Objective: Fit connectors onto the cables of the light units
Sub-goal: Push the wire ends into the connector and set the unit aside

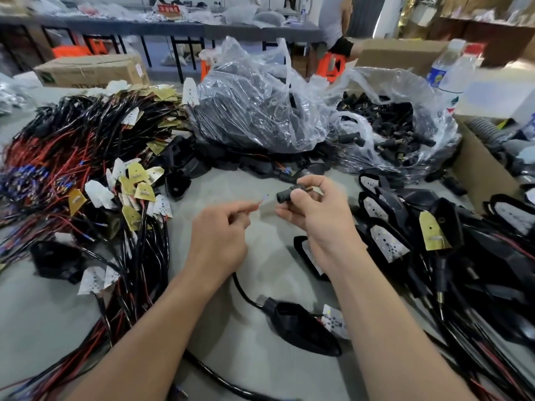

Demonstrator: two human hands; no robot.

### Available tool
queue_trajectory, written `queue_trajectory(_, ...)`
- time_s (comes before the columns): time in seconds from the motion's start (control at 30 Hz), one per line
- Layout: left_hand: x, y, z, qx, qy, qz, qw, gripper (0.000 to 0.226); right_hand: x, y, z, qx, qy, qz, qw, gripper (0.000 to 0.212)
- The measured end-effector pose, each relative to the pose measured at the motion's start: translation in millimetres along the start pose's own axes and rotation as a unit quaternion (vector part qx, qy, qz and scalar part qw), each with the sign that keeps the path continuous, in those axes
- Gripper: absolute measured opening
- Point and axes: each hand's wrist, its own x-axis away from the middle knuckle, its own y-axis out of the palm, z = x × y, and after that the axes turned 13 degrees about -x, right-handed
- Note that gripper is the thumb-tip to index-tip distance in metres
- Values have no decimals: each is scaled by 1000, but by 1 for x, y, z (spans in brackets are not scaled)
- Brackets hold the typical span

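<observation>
Black plastic up close: a teardrop-shaped light unit lies on the grey table between the forearms. A white dotted board shows at its right edge. Its black cable curves up and disappears under the left wrist. The left hand has its fingers curled, thumb and forefinger pinching thin wire ends, which are blurred. Just beside them, not touching, the right hand grips a stubby black connector with a brass threaded tip, its open mouth facing the wires. To the left sprawls a wire heap in red and black; to the right sit stacked black units. Further back, a clear bag bulges with dark parts beside an opened bag of connectors.
</observation>
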Motion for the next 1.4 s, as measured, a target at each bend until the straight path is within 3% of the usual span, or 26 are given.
queue_trajectory(0.13,0,-2,3,-20,6,7,1000,38,2,-12,1,-38,19,14,999,18)
queue_trajectory(0.37,6,-4,10,28,37,4,999,23,-1,-16,-2,-87,46,5,995,18)
queue_trajectory(0.53,5,-3,7,28,48,2,998,25,-1,-15,-1,-57,-3,30,998,17)
queue_trajectory(0.9,6,-5,7,-46,100,-7,994,23,1,-16,-4,-25,-10,-9,1000,26)
queue_trajectory(1.4,6,-3,5,-60,131,11,989,23,2,-19,-3,20,7,-46,999,31)
